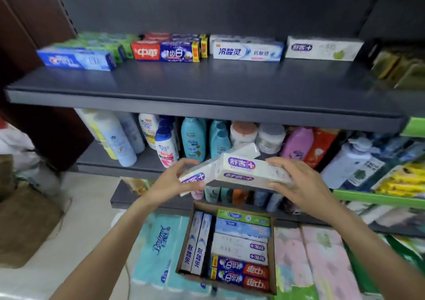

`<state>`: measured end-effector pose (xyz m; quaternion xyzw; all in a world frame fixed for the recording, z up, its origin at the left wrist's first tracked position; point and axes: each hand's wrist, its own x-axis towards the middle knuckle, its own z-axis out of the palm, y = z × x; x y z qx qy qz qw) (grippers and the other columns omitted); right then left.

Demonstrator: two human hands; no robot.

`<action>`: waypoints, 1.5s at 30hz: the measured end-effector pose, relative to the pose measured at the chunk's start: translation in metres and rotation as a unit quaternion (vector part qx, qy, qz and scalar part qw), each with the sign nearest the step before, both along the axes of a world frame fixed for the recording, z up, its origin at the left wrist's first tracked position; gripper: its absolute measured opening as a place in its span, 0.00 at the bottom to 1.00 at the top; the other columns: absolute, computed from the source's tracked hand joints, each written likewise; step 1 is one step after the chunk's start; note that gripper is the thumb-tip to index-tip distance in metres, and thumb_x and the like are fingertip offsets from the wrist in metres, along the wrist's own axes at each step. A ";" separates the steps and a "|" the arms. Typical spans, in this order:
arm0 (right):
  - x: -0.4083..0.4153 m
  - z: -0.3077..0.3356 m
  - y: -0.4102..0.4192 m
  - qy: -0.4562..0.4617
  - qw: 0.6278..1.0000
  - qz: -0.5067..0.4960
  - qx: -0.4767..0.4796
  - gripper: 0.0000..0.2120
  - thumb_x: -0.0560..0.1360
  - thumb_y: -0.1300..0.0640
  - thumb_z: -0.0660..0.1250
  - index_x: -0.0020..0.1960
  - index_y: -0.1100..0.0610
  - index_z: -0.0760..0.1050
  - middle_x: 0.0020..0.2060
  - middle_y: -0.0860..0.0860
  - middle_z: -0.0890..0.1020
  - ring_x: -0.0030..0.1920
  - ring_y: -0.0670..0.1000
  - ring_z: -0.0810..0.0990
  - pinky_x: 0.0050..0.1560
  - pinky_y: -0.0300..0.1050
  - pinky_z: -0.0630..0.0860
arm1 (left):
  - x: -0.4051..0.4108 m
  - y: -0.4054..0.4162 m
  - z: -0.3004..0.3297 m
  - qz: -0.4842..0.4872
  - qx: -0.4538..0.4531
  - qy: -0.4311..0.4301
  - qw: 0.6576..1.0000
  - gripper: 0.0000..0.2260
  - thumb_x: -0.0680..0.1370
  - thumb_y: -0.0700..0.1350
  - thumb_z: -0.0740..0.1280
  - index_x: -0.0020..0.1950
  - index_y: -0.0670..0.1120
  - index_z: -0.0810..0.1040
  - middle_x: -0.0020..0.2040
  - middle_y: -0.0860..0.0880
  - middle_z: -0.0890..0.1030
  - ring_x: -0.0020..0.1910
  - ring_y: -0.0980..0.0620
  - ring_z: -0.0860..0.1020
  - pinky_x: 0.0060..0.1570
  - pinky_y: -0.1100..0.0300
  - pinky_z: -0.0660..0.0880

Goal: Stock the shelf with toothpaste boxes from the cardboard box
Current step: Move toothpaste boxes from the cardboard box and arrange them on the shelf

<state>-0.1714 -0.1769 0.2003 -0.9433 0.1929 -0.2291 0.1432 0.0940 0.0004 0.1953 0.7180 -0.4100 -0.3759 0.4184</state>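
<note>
Both hands are gripping white toothpaste boxes (pixel 243 172): the left hand (pixel 174 182) is holding a tilted one, the right hand (pixel 292 180) the stack beside it. The cardboard box (pixel 272 253) is sitting below them, the shelf (pixel 207 83) above.

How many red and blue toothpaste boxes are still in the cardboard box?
2. Both red-and-blue toothpaste boxes lie flat at the near end of the brown cardboard box, one just behind the other. More could be hidden underneath them.
</note>
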 end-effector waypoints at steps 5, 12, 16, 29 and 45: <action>0.016 0.064 -0.007 -0.075 0.997 -0.008 0.035 0.21 0.73 0.41 0.62 0.64 0.46 0.69 0.52 0.33 0.72 0.53 0.34 0.71 0.52 0.26 0.64 | 0.030 -0.005 0.055 -0.025 -0.095 -0.103 0.990 0.21 0.63 0.54 0.78 0.53 0.57 0.76 0.50 0.56 0.79 0.44 0.62 0.77 0.45 0.69 0.72; 0.023 0.150 -0.058 -0.127 0.985 -0.101 -0.060 0.21 0.74 0.54 0.70 0.65 0.52 0.71 0.56 0.43 0.75 0.56 0.43 0.72 0.56 0.32 0.65 | 0.043 -0.044 0.120 0.001 -0.195 -0.052 0.979 0.12 0.68 0.49 0.75 0.48 0.48 0.79 0.46 0.51 0.83 0.43 0.55 0.80 0.38 0.61 0.79; 0.023 0.176 -0.126 -0.054 0.964 -0.202 -0.167 0.21 0.72 0.53 0.70 0.64 0.53 0.72 0.54 0.55 0.79 0.54 0.60 0.76 0.54 0.55 0.70 | 0.042 -0.077 0.141 0.014 -0.221 0.031 0.975 0.09 0.72 0.49 0.71 0.48 0.46 0.79 0.42 0.49 0.84 0.41 0.52 0.82 0.36 0.59 0.78; 0.069 0.159 -0.289 0.211 0.909 -0.294 -0.207 0.20 0.76 0.56 0.63 0.67 0.47 0.67 0.63 0.51 0.74 0.64 0.56 0.66 0.61 0.52 0.60 | 0.026 -0.199 0.151 0.081 -0.188 0.138 0.969 0.15 0.75 0.52 0.68 0.58 0.45 0.78 0.48 0.48 0.85 0.44 0.53 0.83 0.39 0.56 0.81; 0.018 0.165 -0.223 0.043 0.992 -0.072 -0.092 0.24 0.74 0.51 0.69 0.69 0.47 0.68 0.66 0.45 0.74 0.67 0.48 0.70 0.61 0.40 0.64 | -0.049 -0.299 0.147 0.006 -0.148 -0.005 0.989 0.17 0.75 0.55 0.66 0.58 0.46 0.77 0.52 0.50 0.82 0.52 0.53 0.79 0.51 0.59 0.74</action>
